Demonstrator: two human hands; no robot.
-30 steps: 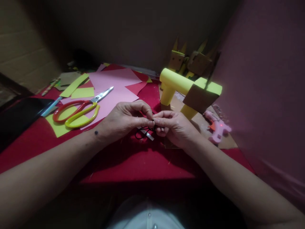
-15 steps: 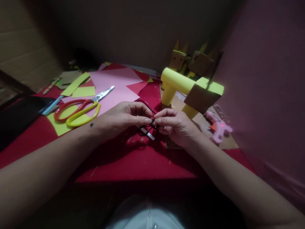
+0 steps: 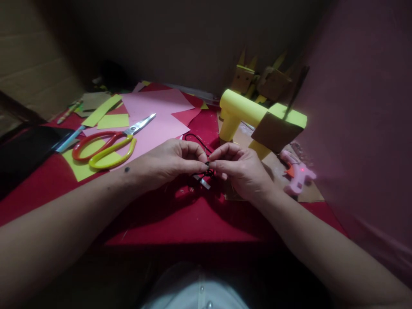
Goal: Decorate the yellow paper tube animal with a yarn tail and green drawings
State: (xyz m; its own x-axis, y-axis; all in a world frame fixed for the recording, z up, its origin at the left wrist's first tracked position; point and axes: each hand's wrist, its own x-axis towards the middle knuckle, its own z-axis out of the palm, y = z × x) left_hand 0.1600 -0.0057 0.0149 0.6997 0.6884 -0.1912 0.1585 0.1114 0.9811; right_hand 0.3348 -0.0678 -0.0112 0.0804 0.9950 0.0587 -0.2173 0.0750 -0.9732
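A tangle of thin black cord (image 3: 209,172) hangs between my two hands over the red table. My left hand (image 3: 174,161) pinches it between thumb and forefinger. My right hand (image 3: 241,169) pinches the same cord from the other side, the fingertips of both hands nearly touching. One loop of the cord stretches up and back behind my fingers. Just below the tangle a small whitish strip (image 3: 204,183) lies on the table. Behind my right hand stands a yellow paper figure (image 3: 244,107) with a square brown cardboard face (image 3: 273,131).
Scissors (image 3: 112,148) with red and yellow handles lie on pink paper (image 3: 154,103) and yellow pieces at the left. A pink glue gun (image 3: 301,176) with a red light rests on cardboard at the right. Cardboard-headed figures (image 3: 243,78) stand behind.
The black cord is gathered closer under my fingertips, and its lower loops look smaller. Both hands still pinch it. The whole view has shifted slightly.
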